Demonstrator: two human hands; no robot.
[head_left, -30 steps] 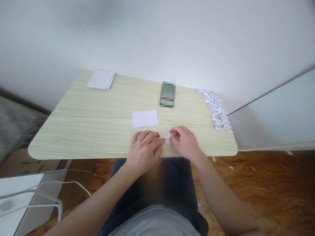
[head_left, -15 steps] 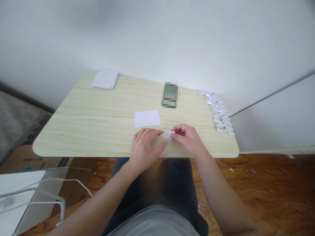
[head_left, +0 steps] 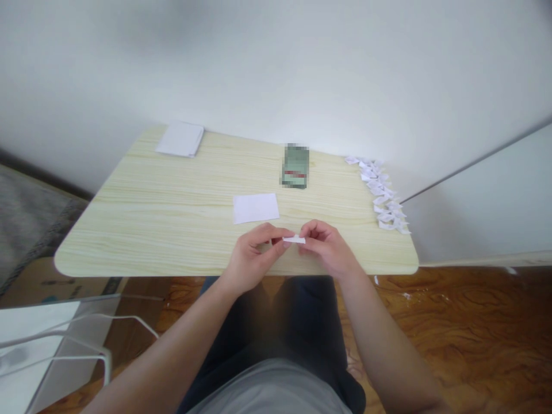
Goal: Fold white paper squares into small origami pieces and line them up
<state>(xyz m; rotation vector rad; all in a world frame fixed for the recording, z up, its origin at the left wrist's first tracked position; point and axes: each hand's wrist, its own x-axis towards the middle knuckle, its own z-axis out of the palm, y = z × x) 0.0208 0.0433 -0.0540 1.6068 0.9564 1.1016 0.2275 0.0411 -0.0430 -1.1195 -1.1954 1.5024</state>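
Observation:
A small folded piece of white paper point(head_left: 294, 239) is pinched between both hands above the table's front part, its narrow edge turned towards me. My left hand point(head_left: 254, 253) grips its left end between thumb and fingers. On the right end, the thumb and fingers of my right hand point(head_left: 325, 246) are closed. Just beyond my left hand lies a flat white paper rectangle point(head_left: 256, 208). The finer folds of the held paper are too small to make out.
Several small folded paper shapes point(head_left: 379, 187) line the right side of the pale wooden table point(head_left: 172, 230). A paper stack point(head_left: 180, 138) lies at the back left. A blurred green item point(head_left: 295, 167) sits near the wall. White cables point(head_left: 103, 351) hang at lower left.
My left hand has closed from an open pose onto the paper's left end. The paper has tipped from showing its flat face to showing a thin edge.

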